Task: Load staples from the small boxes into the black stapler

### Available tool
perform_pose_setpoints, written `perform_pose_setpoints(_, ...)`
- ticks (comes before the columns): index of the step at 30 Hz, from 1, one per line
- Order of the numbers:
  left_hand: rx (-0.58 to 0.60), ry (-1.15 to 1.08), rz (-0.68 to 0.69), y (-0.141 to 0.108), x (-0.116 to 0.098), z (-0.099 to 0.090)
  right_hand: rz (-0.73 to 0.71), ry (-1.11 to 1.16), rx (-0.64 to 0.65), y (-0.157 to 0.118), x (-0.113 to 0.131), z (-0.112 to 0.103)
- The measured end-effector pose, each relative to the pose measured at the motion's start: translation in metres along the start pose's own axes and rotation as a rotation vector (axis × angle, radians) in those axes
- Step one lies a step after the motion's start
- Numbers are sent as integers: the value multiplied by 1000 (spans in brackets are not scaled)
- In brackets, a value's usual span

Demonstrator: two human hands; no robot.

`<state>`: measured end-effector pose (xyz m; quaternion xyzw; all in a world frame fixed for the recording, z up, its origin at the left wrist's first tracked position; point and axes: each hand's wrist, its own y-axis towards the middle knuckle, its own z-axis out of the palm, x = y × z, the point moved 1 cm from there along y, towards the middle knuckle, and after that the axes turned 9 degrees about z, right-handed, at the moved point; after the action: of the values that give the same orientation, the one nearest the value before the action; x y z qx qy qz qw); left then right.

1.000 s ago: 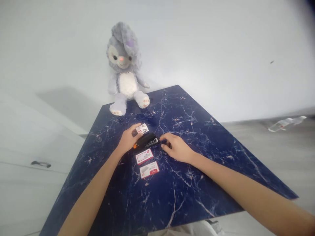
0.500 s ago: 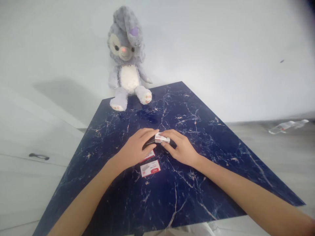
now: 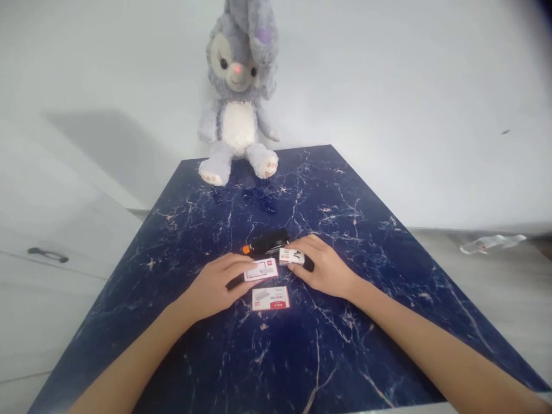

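My right hand [image 3: 325, 267] pinches a small white box [image 3: 291, 256] with red print between thumb and fingers, just above the table. My left hand [image 3: 215, 286] has its thumb and fingers closed on the left end of a flat white-and-red staple box [image 3: 261, 269]. A second flat staple box [image 3: 271, 298] lies on the table just nearer to me, touched by neither hand. Behind the boxes lies a black object [image 3: 269, 240] with an orange tip, perhaps a stapler; its right end is close to my right fingers.
The blue marbled table [image 3: 207, 368] narrows toward the wall. A grey plush rabbit [image 3: 239, 126] sits at its far edge. A cabinet handle [image 3: 48, 254] is at left, and a clear plastic bottle [image 3: 491, 243] lies on the floor at right.
My left hand has left the small white box and moved down-left onto the flat staple box. My right hand keeps the small box. The black object is now uncovered. The view has shifted.
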<state>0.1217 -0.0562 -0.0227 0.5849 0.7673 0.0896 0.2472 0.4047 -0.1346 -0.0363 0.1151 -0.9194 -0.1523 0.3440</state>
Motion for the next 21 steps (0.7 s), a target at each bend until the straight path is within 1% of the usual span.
perform_pose_setpoints(4, -200, 17, -93, -4, 6, -16, -85, -10, -139, -3, 4, -3)
perform_pose_setpoints(6, -267, 37, -102, -6, 8, -19, -166, -31, -147, -4, 8, -2)
perform_pose_setpoints(7, -289, 40, -96, -6, 9, -20, -210, -48, -125, -4, 11, 0)
perform_pose_setpoints(9, -326, 40, -85, -6, 10, -19, -281, -108, -40, -3, 17, 6)
perform_pose_setpoints(12, -376, 43, -84, -7, 11, -16, -301, -230, 96, -1, 25, 14)
perform_pose_setpoints(14, -387, 38, -78, -7, 11, -13, -273, -271, 149, 1, 28, 15)
perform_pose_setpoints(17, -368, 3, -42, -9, 9, -9, -237, -313, 187, 6, 34, 15)
perform_pose_setpoints(19, -339, -29, -24, -10, 8, -7, -218, -353, 206, 9, 38, 15)
perform_pose_setpoints(21, -281, -66, -17, -11, 9, -6, -193, -358, 213, 11, 41, 17)
